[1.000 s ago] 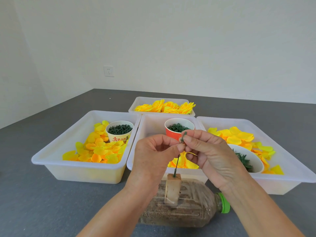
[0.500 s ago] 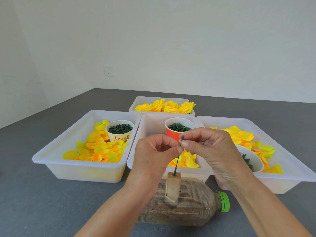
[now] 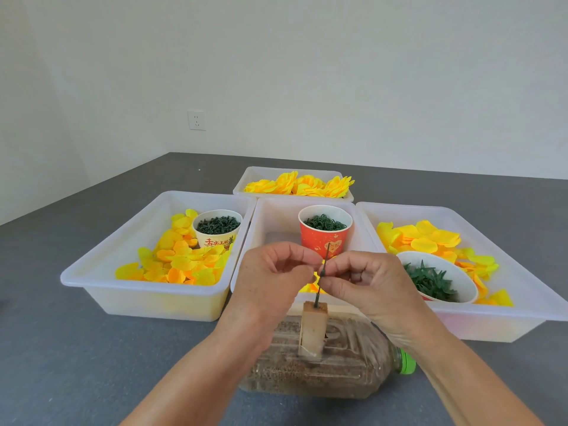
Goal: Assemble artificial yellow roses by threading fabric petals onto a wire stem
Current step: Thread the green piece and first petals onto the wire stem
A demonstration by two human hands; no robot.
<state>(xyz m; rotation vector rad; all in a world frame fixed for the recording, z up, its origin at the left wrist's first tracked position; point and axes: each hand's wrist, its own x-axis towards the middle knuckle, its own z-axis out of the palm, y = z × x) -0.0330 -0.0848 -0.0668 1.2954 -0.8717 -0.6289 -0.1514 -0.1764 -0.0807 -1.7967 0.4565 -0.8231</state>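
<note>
Grey table (image 3: pixel 76 348): stem (image 3: pixel 321 273) between hands.

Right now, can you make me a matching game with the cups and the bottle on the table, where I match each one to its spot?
Things:
1. red paper cup of green rings
2. cream paper cup with red writing
3. white paper bowl of green leaf pieces
4. clear plastic bottle with a green cap

Places:
A. lying on its side on the grey table, nearest the hands
B. in the left white tray
C. in the right white tray
D. in the middle white tray

Pairs: 1-D, 2-B, 3-C, 4-A
</note>
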